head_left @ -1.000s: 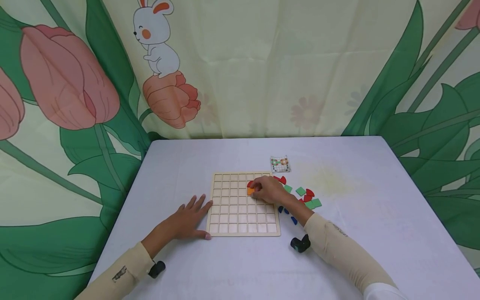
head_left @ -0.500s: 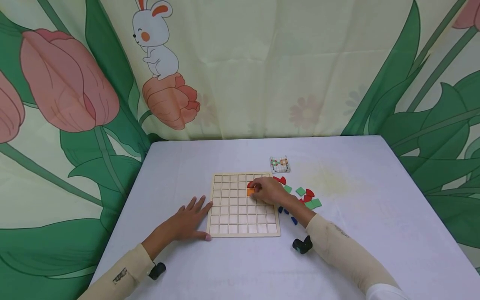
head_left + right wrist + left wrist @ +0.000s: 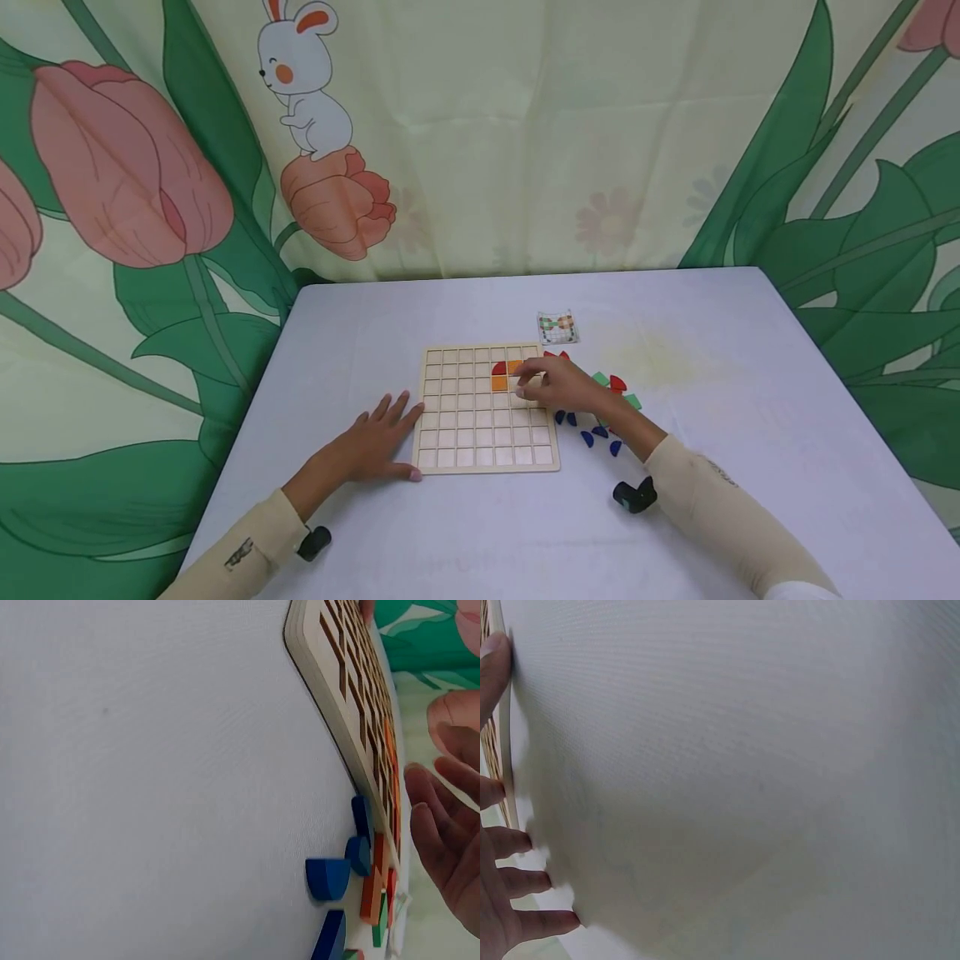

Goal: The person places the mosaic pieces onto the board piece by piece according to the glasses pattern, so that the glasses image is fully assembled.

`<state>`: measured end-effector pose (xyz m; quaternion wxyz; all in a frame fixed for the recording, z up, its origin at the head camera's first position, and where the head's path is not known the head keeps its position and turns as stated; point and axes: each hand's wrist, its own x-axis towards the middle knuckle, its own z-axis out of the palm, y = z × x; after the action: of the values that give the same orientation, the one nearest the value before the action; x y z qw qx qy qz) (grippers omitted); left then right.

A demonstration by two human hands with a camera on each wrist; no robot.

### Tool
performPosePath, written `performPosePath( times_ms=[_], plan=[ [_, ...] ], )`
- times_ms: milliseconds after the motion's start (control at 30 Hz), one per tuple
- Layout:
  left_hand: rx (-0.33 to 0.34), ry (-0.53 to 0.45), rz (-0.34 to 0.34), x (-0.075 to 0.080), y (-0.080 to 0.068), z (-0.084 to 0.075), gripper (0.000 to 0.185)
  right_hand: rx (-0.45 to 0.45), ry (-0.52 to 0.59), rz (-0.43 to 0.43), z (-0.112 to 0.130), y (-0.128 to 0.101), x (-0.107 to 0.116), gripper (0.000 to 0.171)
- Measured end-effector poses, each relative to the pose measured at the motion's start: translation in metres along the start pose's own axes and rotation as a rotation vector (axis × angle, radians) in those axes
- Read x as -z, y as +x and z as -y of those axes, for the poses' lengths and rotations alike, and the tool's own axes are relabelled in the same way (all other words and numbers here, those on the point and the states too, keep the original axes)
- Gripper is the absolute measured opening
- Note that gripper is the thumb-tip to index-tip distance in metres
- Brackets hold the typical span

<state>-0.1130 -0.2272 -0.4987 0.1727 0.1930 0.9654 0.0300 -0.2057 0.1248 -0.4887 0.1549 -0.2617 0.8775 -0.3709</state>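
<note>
Looking down, we see a pale tabletop (image 3: 712, 400) backed by a curtain (image 3: 525, 133) printed with tulips, leaves and a rabbit. A wooden grid board (image 3: 483, 408) lies near the middle; a small pattern card (image 3: 558, 327) sits beyond its far right corner. Loose red, green and blue pieces (image 3: 600, 412) lie just right of the board.

The left hand (image 3: 378, 442) rests flat, fingers spread, thumb at the board's near left corner. The right hand (image 3: 558, 385) hovers over the board's right edge, fingers relaxed and apart, holding nothing we can see.

Since a second ago the right hand has drawn back rightward off the orange piece. Now two orange pieces (image 3: 506, 377) and a red piece (image 3: 498, 367) show in the cells. Left hand unchanged.
</note>
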Motion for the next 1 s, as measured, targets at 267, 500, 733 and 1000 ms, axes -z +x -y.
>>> performPosePath(
  times_ms=[267,500,733,1000],
  plan=[
    [0.004,0.002,0.002,0.0,-0.001,0.0,0.107,-0.107,0.044,-0.101,-0.022,-0.018,0.029,0.029],
    [-0.006,-0.002,0.004,0.0,-0.001,0.0,0.107,-0.232,0.045,-0.178,-0.048,-0.029,0.051,0.033],
    [-0.005,-0.001,0.004,0.0,0.001,0.001,0.107,-0.303,0.05,-0.171,-0.064,-0.039,0.066,0.036],
    [-0.009,-0.004,0.005,0.0,0.001,0.002,0.108,-0.319,-0.019,-0.125,-0.078,-0.058,0.078,0.032]
  ],
)
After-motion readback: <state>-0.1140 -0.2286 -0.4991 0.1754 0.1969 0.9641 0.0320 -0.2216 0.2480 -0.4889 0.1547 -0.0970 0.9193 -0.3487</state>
